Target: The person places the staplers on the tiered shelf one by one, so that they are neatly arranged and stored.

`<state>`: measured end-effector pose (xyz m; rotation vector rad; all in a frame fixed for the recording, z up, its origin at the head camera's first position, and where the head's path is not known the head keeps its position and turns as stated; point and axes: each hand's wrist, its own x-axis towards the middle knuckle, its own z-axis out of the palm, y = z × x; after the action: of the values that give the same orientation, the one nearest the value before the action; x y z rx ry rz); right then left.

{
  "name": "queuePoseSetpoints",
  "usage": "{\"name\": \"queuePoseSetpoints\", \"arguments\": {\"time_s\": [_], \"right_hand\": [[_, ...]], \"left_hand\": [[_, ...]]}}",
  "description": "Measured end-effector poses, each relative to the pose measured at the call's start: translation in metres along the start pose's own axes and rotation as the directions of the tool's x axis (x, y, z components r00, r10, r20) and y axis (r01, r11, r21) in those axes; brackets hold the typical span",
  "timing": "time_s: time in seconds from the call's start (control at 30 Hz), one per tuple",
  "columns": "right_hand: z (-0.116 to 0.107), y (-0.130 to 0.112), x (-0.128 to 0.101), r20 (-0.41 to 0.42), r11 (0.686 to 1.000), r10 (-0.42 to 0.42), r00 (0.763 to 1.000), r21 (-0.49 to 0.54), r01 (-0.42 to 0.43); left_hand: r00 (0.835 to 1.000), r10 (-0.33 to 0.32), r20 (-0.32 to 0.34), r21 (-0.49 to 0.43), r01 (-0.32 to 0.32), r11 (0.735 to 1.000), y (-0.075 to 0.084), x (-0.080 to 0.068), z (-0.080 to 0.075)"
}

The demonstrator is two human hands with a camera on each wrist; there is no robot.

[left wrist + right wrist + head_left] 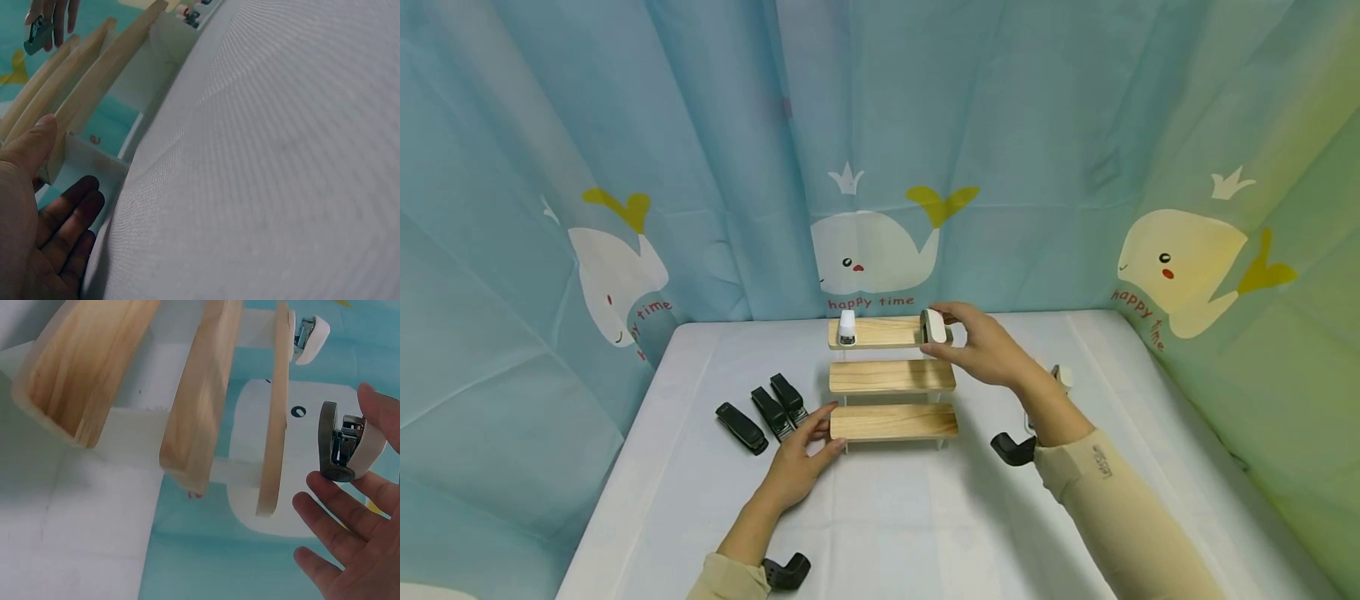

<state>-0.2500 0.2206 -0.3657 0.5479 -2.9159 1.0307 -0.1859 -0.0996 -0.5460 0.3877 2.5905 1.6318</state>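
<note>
A person's right hand [988,350] pinches a white stapler [933,326] between thumb and fingers at the right end of the top shelf [883,332] of a three-step wooden rack. Another white stapler [847,327] stands at that shelf's left end. The left hand [801,461], fingers relaxed and holding nothing, rests against the bottom shelf [895,422]. Three black staplers [762,415] lie on the table [887,517] just left of it.

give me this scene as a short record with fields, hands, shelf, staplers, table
right hand: pinches a white and grey stapler at the right end of the top step
left hand: open, fingers against the left end of the bottom step
shelf: three-step light wooden riser with white supports
on top step: small white stapler, upright, left end
table: white cloth-covered table, three black staplers left of the riser
</note>
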Motion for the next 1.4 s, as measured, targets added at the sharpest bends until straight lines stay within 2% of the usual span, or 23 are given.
{"name": "queuePoseSetpoints", "arguments": {"time_s": [0.33, 0.7, 1.4], "right_hand": [[0.009, -0.005, 0.011, 0.013, 1.000, -0.016, 1.000, 0.025, 0.015], [0.018, -0.014, 0.022, 0.018, 0.998, -0.052, 0.999, 0.029, 0.051], [0.039, -0.026, 0.038, 0.027, 0.995, -0.090, 0.996, 0.041, 0.088]], "left_hand": [[1.000, 0.003, 0.005, 0.001, -0.003, 1.000, 0.001, 0.000, -0.001], [1.000, 0.019, -0.018, 0.019, -0.019, 1.000, -0.001, 0.000, -0.001], [1.000, 0.024, -0.003, 0.005, -0.024, 1.000, -0.004, 0.002, 0.000]]}}
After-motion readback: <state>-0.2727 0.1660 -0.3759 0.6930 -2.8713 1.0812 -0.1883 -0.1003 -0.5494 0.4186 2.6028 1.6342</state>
